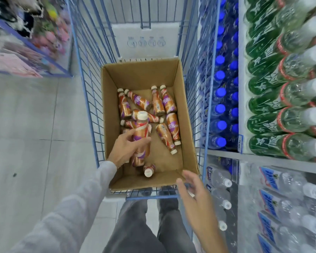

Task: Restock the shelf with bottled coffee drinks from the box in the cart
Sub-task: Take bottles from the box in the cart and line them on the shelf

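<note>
Your left hand (124,148) is curled round the middle of one coffee bottle (141,132), thumb on the near side and fingers across the label, with the cap pointing up and away from your palm. That bottle is inside the cardboard box (142,73) in the wire cart (88,99), low over the box floor, so the step in hand looks like the lift-out. Draw it straight up along its own length, because the other bottles (165,136) lie loose and crossed just beyond your fingertips, and one (149,169) lies right below the heel of your grip; a sideways sweep could set them rolling. Your right hand (197,201) is spread and holds nothing, hovering off to the right of the grip by the near corner of the box, whether touching the flap I cannot tell. Use it either to steady that corner or to take a second bottle from the pair farthest from your grip. The shelf (259,157) stands to the right of both hands; clear the box wall fully before you swing across.
</note>
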`<state>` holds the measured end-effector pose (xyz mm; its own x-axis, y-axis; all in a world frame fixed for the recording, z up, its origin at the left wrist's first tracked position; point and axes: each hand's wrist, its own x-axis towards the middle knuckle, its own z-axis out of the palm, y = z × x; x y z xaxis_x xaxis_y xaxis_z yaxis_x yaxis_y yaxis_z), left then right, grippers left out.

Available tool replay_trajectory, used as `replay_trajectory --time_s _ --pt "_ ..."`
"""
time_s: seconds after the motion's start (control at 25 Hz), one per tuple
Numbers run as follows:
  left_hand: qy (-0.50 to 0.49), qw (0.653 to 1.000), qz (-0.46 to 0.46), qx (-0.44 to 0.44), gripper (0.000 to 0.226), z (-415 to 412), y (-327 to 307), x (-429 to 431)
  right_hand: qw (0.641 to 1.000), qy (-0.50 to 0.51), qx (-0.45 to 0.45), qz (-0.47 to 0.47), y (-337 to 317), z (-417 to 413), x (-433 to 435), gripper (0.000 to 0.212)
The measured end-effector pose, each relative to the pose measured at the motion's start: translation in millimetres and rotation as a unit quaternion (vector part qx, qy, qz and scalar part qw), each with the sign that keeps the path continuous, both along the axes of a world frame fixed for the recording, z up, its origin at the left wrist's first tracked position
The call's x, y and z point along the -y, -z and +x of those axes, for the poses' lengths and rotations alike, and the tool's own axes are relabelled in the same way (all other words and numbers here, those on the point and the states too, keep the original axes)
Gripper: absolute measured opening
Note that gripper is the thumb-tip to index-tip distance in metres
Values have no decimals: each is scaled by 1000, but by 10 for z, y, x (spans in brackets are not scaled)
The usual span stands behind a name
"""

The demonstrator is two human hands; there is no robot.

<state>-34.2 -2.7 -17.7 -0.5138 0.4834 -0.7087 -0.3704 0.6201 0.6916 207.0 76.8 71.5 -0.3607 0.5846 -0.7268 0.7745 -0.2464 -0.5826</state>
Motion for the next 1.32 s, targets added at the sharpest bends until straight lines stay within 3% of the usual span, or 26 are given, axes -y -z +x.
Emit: replay_trajectory --time_s 0.12,0.28,0.52,0.68,0.76,0.96,1.16,1.32 --pt "-157 982 57 83 32 76 -440 242 998 -63 -13 10 246 -386 -93 39" --pt "-265 951 73 142 49 150 -651 558 990 -135 23 -11 913 -1069 -124 41" --pt "-272 955 17 117 53 242 -522 1012 966 -187 124 -126 2208 -1741 274 39" --pt "-255 962 -3 98 43 223 -415 1162 963 -179 151 -136 2855 -1803 501 78" --pt "-248 965 -12 84 39 202 -369 1178 970 -149 134 -134 3046 -1761 521 77" --pt "-218 973 -22 76 38 75 -667 1042 981 -64 39 -180 1832 -1546 328 62" --pt "-146 987 42 56 30 13 -1302 598 988 48 -84 -121 385 -988 -24 62" --pt "-74 991 87 70 19 273 -1700 206 973 174 -147 -45 -556 -301 -78 43"
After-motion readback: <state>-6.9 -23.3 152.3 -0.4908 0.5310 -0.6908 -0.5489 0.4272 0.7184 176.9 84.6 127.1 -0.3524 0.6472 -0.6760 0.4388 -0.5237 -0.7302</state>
